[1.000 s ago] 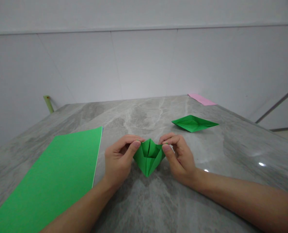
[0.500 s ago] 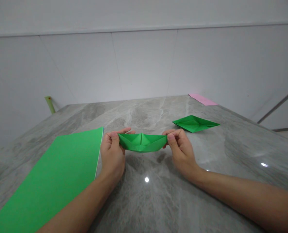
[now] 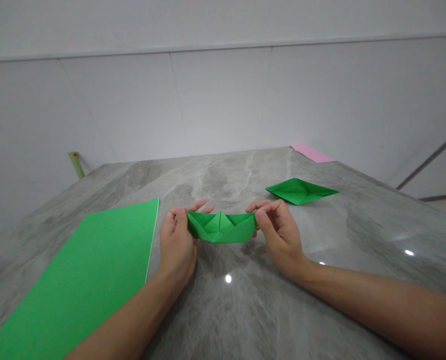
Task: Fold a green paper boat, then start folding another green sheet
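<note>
Left hand [image 3: 176,240] and right hand [image 3: 281,239] pinching opposite ends of a green paper boat [image 3: 220,229], now pulled open from its earlier narrow fold.

The left hand [image 3: 176,239] and right hand [image 3: 281,236] pinch a green paper boat [image 3: 220,229] at its ends (another boat [image 3: 301,191] lies beyond).

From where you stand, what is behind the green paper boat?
Behind the green paper boat, the grey marble table runs back to a folded green paper and a pink sheet. The boat hides the table just behind it.
</note>
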`<state>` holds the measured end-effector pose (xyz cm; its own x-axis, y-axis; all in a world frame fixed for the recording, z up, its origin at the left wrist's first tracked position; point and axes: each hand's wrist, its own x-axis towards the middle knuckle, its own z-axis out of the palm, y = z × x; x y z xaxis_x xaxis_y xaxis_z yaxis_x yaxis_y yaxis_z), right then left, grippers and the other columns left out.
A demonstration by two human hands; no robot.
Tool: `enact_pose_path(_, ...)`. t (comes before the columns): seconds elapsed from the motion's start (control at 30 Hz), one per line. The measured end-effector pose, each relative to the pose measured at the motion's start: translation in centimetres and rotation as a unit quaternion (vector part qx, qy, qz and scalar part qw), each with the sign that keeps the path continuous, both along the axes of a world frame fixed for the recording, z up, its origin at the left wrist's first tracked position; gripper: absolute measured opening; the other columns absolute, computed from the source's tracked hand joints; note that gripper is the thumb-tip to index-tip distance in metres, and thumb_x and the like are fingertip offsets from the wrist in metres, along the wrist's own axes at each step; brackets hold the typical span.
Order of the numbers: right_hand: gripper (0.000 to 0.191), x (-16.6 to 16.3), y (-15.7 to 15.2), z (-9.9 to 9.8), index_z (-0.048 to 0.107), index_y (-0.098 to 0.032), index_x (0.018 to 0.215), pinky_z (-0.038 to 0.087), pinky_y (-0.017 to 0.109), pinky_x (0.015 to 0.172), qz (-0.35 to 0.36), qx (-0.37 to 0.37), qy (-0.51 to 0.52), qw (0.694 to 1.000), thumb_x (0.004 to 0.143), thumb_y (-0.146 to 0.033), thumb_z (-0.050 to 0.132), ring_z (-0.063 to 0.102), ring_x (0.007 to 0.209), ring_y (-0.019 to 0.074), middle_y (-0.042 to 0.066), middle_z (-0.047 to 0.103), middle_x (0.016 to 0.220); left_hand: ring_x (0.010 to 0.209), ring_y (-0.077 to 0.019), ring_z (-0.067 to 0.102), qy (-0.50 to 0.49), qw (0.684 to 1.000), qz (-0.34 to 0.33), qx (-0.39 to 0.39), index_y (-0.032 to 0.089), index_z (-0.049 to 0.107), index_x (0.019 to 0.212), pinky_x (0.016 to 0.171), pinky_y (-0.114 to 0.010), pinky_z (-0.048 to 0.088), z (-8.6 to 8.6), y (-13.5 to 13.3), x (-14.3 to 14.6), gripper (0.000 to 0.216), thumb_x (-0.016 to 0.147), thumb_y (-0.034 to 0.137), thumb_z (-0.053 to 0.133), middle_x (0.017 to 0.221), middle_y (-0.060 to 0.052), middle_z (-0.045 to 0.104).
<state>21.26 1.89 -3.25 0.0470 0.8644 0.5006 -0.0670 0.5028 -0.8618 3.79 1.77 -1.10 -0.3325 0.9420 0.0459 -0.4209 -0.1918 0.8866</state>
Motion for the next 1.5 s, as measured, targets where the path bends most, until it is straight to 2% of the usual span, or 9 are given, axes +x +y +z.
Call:
enact_pose_path(0.13, 0.025, 0.0, -0.4, -0.1, 0.051, -0.025, 0.103, 0.050, 0.025, 0.066, 0.058, -0.010, -0.028, 0.998, 0.087, -0.034, 0.067, 0.060, 0.085, 0.0143, 0.001, 0.059, 0.098, 0.091, -0.0254, 0.073, 0.054, 0.997, -0.026, 0.044, 0.019, 0.046, 0.088, 0.075, -0.042, 0.059, -0.4, -0.4, 0.2, 0.020, 0.098, 0.036, 0.049, 0.107, -0.009, 0.073)
enact_pose_path(0.37, 0.082, -0.2, -0.2, -0.7, 0.036, -0.034, 0.141, 0.050, 0.040, 0.094, 0.217, -0.114, -0.066, 0.967, 0.073, -0.032, 0.082, 0.061, 0.108, 0.0221, 0.005, 0.057, 0.125, 0.099, -0.0230, 0.070, 0.168, 0.982, -0.024, 0.086, 0.020, 0.049, 0.092, 0.089, -0.044, 0.054, -0.8, -0.7, 0.0, 0.024, 0.099, 0.042, 0.046, 0.104, -0.008, 0.074)
enact_pose_path(0.57, 0.047, -0.3, -0.1, -0.3, 0.061, -0.025, 0.122, 0.052, 0.039, 0.092, 0.237, -0.116, -0.037, 0.964, 0.078, -0.035, 0.076, 0.064, 0.107, 0.0230, 0.006, 0.066, 0.118, 0.104, -0.0232, 0.068, 0.142, 0.985, -0.033, 0.088, 0.020, 0.050, 0.092, 0.094, -0.045, 0.051, -0.9, -0.7, -0.2, 0.025, 0.099, 0.043, 0.045, 0.106, -0.008, 0.073)
enact_pose_path(0.77, 0.039, -0.2, 0.6, -0.1, 0.067, -0.025, 0.122, 0.046, 0.045, 0.103, 0.194, -0.131, 0.009, 0.972, 0.088, -0.044, 0.063, 0.062, 0.115, 0.0256, 0.005, 0.070, 0.119, 0.112, -0.0245, 0.064, 0.054, 0.978, -0.192, 0.066, 0.024, 0.050, 0.114, 0.090, -0.039, 0.054, -1.0, -0.7, -0.3, 0.032, 0.090, 0.041, 0.064, 0.126, -0.008, 0.065)
enact_pose_path(0.87, 0.037, -0.1, 0.8, -0.2, 0.068, -0.026, 0.120, 0.045, 0.047, 0.105, 0.204, -0.141, 0.039, 0.968, 0.089, -0.046, 0.062, 0.062, 0.116, 0.0259, 0.005, 0.070, 0.121, 0.111, -0.0241, 0.065, 0.036, 0.969, -0.238, 0.049, 0.022, 0.053, 0.108, 0.093, -0.037, 0.052, -0.9, -0.6, -0.3, 0.033, 0.083, 0.034, 0.073, 0.120, -0.008, 0.068)
enact_pose_path(1.03, 0.035, -0.1, 1.0, -0.4, 0.071, -0.024, 0.115, 0.040, 0.047, 0.109, 0.188, -0.149, 0.085, 0.967, 0.089, -0.046, 0.062, 0.056, 0.125, 0.0258, 0.008, 0.069, 0.123, 0.108, -0.0252, 0.067, -0.054, 0.975, -0.215, -0.012, 0.020, 0.052, 0.096, 0.092, -0.041, 0.054, -0.6, -0.1, -0.2, 0.028, 0.081, 0.031, 0.074, 0.109, -0.007, 0.072)
enact_pose_path(1.17, 0.040, -0.2, 1.3, -0.5, 0.069, -0.022, 0.118, 0.051, 0.045, 0.097, 0.188, -0.177, 0.148, 0.955, 0.087, -0.046, 0.065, 0.068, 0.102, 0.0236, 0.008, 0.075, 0.106, 0.110, -0.0269, 0.066, -0.081, 0.980, -0.177, -0.040, 0.016, 0.054, 0.093, 0.095, -0.044, 0.054, -0.3, 0.0, -0.1, 0.017, 0.088, 0.027, 0.067, 0.107, -0.012, 0.073)
enact_pose_path(1.3, 0.036, -0.2, 1.5, -0.4, 0.076, -0.016, 0.091, 0.061, 0.040, 0.074, 0.172, -0.197, 0.173, 0.950, 0.081, -0.050, 0.070, 0.070, 0.086, 0.0233, 0.009, 0.076, 0.092, 0.112, -0.0273, 0.065, -0.091, 0.983, -0.155, -0.026, 0.016, 0.054, 0.093, 0.097, -0.047, 0.052, -0.1, -0.1, -0.1, 0.014, 0.090, 0.026, 0.064, 0.107, -0.013, 0.073)
enact_pose_path(1.5, 0.037, -0.3, 1.6, -0.3, 0.074, -0.014, 0.073, 0.062, 0.034, 0.064, 0.156, -0.205, 0.182, 0.949, 0.079, -0.051, 0.072, 0.069, 0.075, 0.0208, 0.007, 0.073, 0.075, 0.111, -0.0261, 0.066, -0.109, 0.983, -0.144, -0.015, 0.020, 0.048, 0.086, 0.097, -0.047, 0.053, 0.1, -0.1, -0.1, 0.021, 0.087, 0.025, 0.068, 0.107, -0.010, 0.074)
